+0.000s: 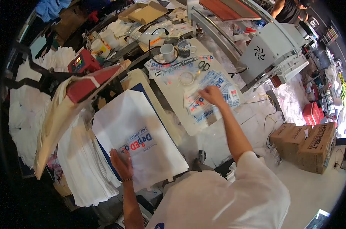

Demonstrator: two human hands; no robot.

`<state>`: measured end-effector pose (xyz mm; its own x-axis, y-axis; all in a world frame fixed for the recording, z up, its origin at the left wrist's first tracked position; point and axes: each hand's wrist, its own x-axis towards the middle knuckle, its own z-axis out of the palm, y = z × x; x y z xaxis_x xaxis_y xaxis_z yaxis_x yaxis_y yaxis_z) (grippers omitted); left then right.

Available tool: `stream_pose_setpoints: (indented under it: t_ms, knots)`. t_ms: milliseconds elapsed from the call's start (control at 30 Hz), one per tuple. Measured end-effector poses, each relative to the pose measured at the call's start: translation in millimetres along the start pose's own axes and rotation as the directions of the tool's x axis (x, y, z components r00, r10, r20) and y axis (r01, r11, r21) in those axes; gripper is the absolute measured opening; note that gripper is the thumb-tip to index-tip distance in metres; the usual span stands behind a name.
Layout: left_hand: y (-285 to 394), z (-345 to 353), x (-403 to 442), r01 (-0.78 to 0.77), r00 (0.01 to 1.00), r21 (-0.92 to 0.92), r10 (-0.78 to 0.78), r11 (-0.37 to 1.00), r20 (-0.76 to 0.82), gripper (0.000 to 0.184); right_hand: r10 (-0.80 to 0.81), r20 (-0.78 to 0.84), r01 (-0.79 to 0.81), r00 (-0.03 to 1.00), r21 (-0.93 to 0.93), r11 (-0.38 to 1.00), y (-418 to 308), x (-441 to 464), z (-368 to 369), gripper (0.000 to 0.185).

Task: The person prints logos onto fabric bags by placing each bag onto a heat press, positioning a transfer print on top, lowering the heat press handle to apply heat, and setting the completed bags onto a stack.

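Observation:
A white flat cloth piece [157, 114], printed with a blue and red DepED logo [136, 142], lies over the blue-edged bed of a heat press. My left hand [121, 164] rests on its lower left part beside the print, fingers stretched out. Over on the light board, my right hand [212, 95] is above several printed transfer sheets [215, 82]; its fingers are curled together, and what they may hold is hidden. Near that hand lie a roll of clear tape [186, 78] and black-handled scissors [204, 65].
The press's raised heating head [93, 84] and red control box [83, 62] stand to the left, above stacked white cloth [83, 164]. Two mugs [167, 52] sit behind the tape. A grey machine [270, 51] and cardboard boxes [314, 147] are right. Another person [291, 11] is far back.

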<state>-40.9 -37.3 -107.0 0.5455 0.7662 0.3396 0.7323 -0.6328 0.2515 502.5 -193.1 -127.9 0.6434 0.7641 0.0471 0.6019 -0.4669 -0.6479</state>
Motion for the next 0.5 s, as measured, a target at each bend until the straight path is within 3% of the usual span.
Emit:
stream_pose_setpoints:
  t_ms: [33,100,133,200,233,367,433,500]
  knots:
    - [-1,3,0,0.002,1.0,0.007,-0.002,1.0,-0.002,0.079,-0.002,0.02,0.001,1.0,0.022,1.0,-21,24,22,0.042]
    - [-6,7,-2,0.002,1.0,0.015,-0.002,1.0,-0.004,0.078,-0.266,-0.086,0.259,0.96,-0.082,0.962,-32,72,70,0.033]
    - [-7,7,-3,0.008,1.0,0.027,-0.008,1.0,0.007,0.077,-0.267,-0.089,0.26,0.96,-0.077,0.962,-36,93,86,0.033]
    - [-6,3,-4,0.002,1.0,0.028,-0.002,1.0,0.001,0.077,-0.312,-0.192,0.23,0.931,-0.356,0.906,-38,130,105,0.032]
    - [-3,2,-2,0.002,1.0,0.021,-0.002,1.0,-0.005,0.077,-0.309,-0.197,0.227,0.93,-0.354,0.907,-34,145,106,0.032]
    - [4,-4,1,0.028,0.999,-0.015,-0.027,1.0,0.021,0.076,0.123,-0.243,-0.204,0.962,-0.342,0.917,-8,184,87,0.039]
    - [3,-2,3,0.081,0.996,0.022,-0.082,0.996,0.04,0.076,0.191,-0.479,-0.402,0.857,-0.387,0.83,22,193,68,0.059]
    - [-4,9,-2,0.129,0.99,0.044,-0.131,0.991,0.043,0.077,0.208,-0.583,-0.489,0.786,-0.379,0.786,61,198,45,0.066]
